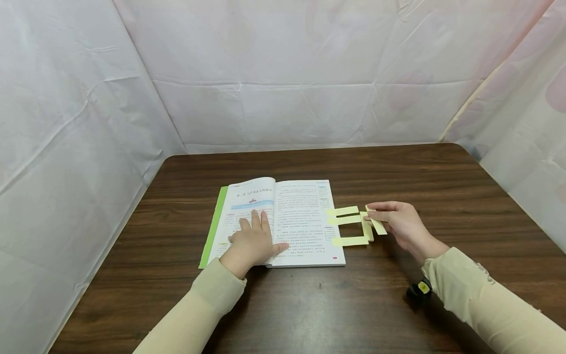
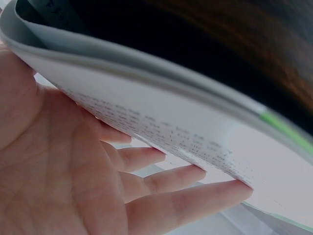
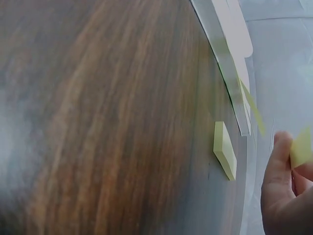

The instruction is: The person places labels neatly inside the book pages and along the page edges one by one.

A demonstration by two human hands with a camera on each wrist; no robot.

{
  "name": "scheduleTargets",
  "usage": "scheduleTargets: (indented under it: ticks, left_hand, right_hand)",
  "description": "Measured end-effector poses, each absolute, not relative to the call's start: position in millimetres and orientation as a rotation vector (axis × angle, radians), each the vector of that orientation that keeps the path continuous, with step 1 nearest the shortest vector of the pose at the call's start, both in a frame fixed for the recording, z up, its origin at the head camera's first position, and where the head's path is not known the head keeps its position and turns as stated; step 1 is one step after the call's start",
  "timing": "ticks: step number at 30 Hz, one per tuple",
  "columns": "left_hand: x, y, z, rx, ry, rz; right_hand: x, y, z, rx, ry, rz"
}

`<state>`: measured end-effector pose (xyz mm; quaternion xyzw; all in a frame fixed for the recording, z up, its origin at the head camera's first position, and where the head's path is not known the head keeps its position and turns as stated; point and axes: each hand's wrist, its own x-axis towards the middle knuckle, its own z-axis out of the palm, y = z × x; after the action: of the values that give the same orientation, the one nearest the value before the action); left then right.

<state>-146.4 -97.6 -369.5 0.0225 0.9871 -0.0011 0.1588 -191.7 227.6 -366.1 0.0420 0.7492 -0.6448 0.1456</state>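
Observation:
An open book (image 1: pixel 302 206) with printed pages and a green cover edge lies on the table. My left hand (image 1: pixel 253 242) rests on its left page, fingers spread and the thumb reaching across onto the right page. In the left wrist view, straight fingertips (image 2: pixel 234 191) touch the printed paper. Between thumb and fingers, my right hand (image 1: pixel 408 227) pinches a yellow sticky note (image 1: pixel 377 221) just right of the book. Beneath and beside it lies a pad of sticky notes (image 3: pixel 225 152). Several yellow strips (image 1: pixel 351 241) stick out from the right page's outer edge.
The dark wood-grain table (image 1: pixel 309 314) has rounded far corners. Pale plastic sheeting (image 1: pixel 283 113) hangs behind it and on both sides. A black wrist device (image 1: pixel 418 291) with a yellow mark shows beneath the right cuff.

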Motion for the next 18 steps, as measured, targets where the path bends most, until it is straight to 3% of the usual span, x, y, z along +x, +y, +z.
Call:
scheduleTargets:
  ticks: [18]
  left_hand:
    - [-145.9,-98.0,-370.8,0.053,2.826,0.033]
  right_hand:
    - [-188.5,225.7,-370.9,0.083,2.234,-1.902]
